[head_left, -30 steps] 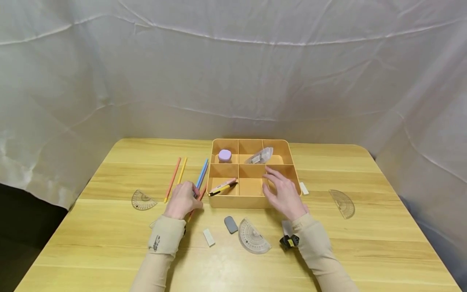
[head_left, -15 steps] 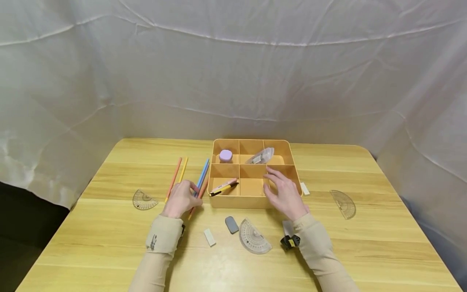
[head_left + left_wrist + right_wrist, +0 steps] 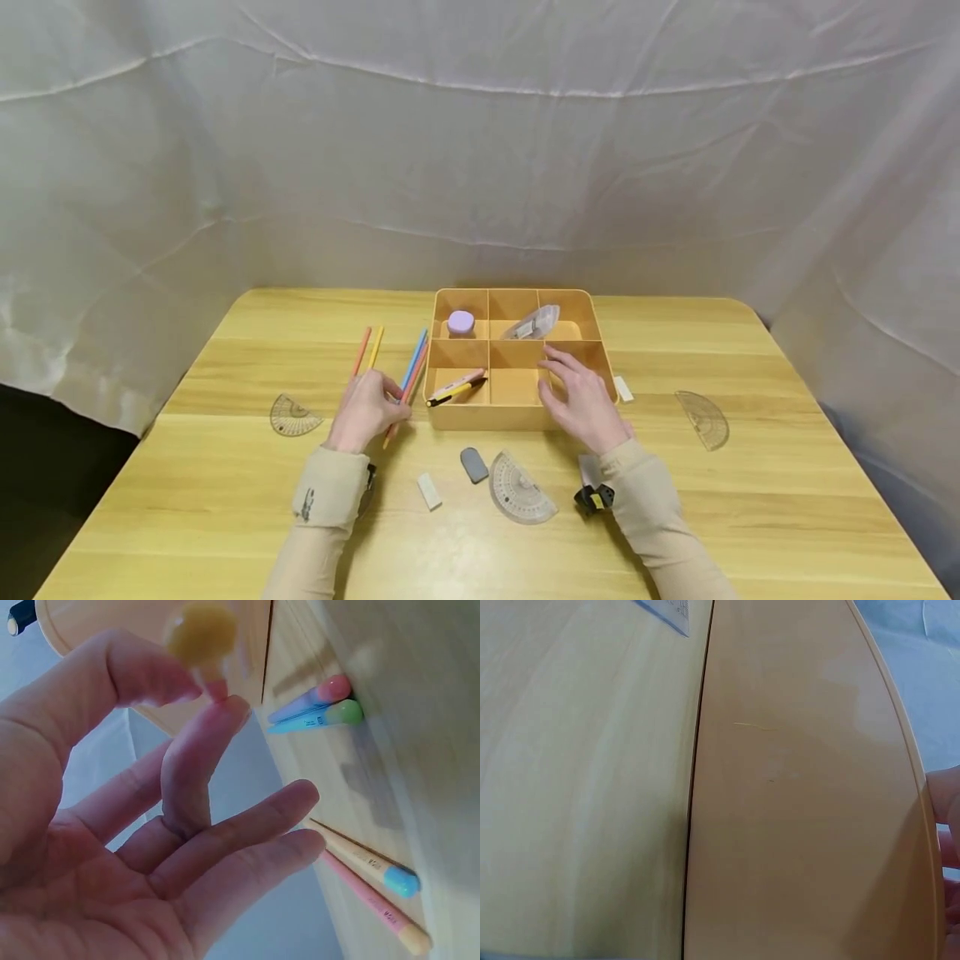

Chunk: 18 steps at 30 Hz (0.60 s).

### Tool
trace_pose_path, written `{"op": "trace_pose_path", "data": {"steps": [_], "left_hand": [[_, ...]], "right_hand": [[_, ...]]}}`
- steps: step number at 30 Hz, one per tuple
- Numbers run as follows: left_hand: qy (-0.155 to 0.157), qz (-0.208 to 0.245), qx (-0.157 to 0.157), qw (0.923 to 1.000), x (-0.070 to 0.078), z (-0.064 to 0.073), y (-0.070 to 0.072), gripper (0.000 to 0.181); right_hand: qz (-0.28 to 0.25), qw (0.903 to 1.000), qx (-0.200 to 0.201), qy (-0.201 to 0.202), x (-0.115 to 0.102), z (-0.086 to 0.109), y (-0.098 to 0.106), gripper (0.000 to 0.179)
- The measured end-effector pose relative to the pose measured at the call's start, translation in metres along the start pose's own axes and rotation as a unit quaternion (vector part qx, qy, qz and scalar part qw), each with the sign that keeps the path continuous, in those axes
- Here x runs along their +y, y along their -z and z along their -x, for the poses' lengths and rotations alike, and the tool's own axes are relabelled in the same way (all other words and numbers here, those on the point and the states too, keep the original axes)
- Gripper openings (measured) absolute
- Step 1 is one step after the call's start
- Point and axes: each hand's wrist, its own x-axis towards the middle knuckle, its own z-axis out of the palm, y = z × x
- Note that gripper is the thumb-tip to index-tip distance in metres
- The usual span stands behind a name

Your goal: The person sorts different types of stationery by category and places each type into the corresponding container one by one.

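My left hand [image 3: 363, 410] pinches a red pencil [image 3: 417, 372] between thumb and index finger, left of the organizer box. The left wrist view shows its rounded yellow end [image 3: 201, 634] past the fingertips, with the other fingers spread. Beside it on the table lie a blue pencil [image 3: 304, 720] and a purple pencil [image 3: 296, 705]. Farther left are a yellow pencil [image 3: 376, 346] and another red pencil [image 3: 362, 350]. My right hand [image 3: 585, 400] reaches over the front right compartment of the orange box [image 3: 487, 418], fingers loosely bent at a divider, holding nothing visible.
Inside the box are a purple-lidded jar [image 3: 461, 323], a clear pouch-like item [image 3: 534, 323] and two pens [image 3: 457, 388]. Around it lie protractors [image 3: 519, 492], a grey eraser [image 3: 474, 465] and white erasers [image 3: 429, 492]. A white curtain [image 3: 480, 167] stands behind the table.
My left hand has shifted slightly left and nearer. The red pencil it pinches has moved up and now overlaps the pencils beside it. The right hand stays in place.
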Motion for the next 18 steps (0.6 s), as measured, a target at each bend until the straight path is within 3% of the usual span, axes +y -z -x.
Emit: {"op": "trace_pose_path", "data": {"steps": [8, 18], "left_hand": [[-0.016, 0.015, 0.032, 0.9993, 0.001, 0.002, 0.005, 0.03], [-0.069, 0.028, 0.102, 0.992, 0.003, 0.005, 0.02, 0.03]], "right_hand": [[0.007, 1.0, 0.002, -0.004, 0.0, 0.001, -0.002, 0.029], [0.006, 0.9999, -0.004, -0.009, -0.001, 0.0, -0.001, 0.03]]}}
